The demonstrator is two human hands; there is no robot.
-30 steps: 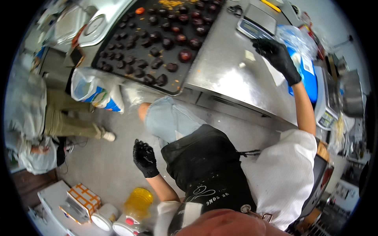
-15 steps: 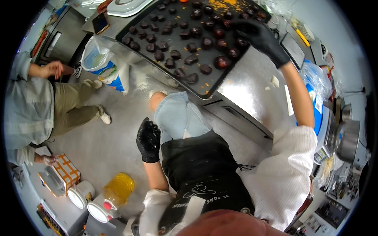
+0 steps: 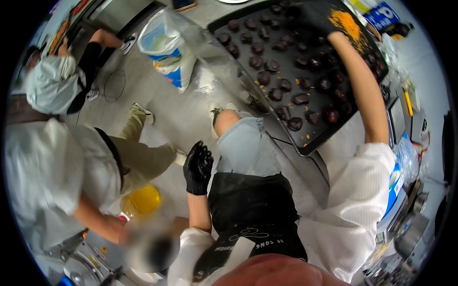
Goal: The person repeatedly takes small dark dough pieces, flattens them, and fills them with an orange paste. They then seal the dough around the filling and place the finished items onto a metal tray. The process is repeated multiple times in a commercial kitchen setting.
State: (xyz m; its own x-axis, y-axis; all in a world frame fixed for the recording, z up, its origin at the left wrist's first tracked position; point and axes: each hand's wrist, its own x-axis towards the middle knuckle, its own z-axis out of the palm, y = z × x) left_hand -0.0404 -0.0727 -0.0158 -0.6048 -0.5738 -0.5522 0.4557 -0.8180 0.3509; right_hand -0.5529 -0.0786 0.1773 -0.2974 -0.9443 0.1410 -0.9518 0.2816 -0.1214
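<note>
A large black baking tray (image 3: 267,107) lies at the upper right, bearing many dark brown, glossy round lumps (image 3: 300,98). Orange crumbs (image 3: 347,26) are piled near its far right edge, with bits scattered among the lumps. My right hand (image 3: 311,20), in a black glove, reaches over the far part of the tray. It is smeared and dark against the tray, so its fingers and anything in them cannot be made out. Away from the tray, my left hand (image 3: 198,167) hangs in front of my shorts. Its black glove looks wet; the fingers are loosely bent and apart, holding nothing visible.
Left of the tray stands an open blue and white sack (image 3: 171,62). One co-worker (image 3: 62,171) is close on my left, reaching past a jug of yellow oil (image 3: 140,200); another person (image 3: 57,86) is farther off. A yellow-handled tool (image 3: 409,102) lies at the right.
My view has shifted, so the tray sits farther right. My right hand has moved from the tray's right side toward its far middle. The near co-worker has come closer. My left hand stays low.
</note>
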